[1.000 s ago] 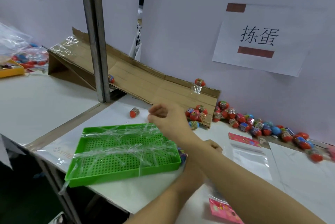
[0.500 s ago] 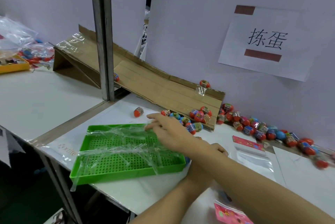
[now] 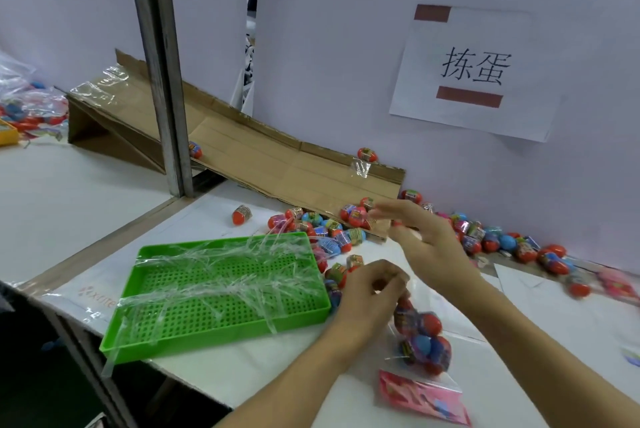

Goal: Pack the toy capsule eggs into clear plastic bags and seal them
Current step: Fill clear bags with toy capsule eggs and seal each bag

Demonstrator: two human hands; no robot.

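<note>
The left hand (image 3: 372,292) pinches the top of a clear bag (image 3: 424,341) holding eggs, while the right hand (image 3: 426,240) hovers, fingers loosely spread, above loose eggs (image 3: 332,237)

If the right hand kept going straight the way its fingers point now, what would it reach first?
Most likely the cluster of capsule eggs at the foot of the cardboard ramp: the right hand points left towards them, fingers extended. Depth is unclear.
</note>
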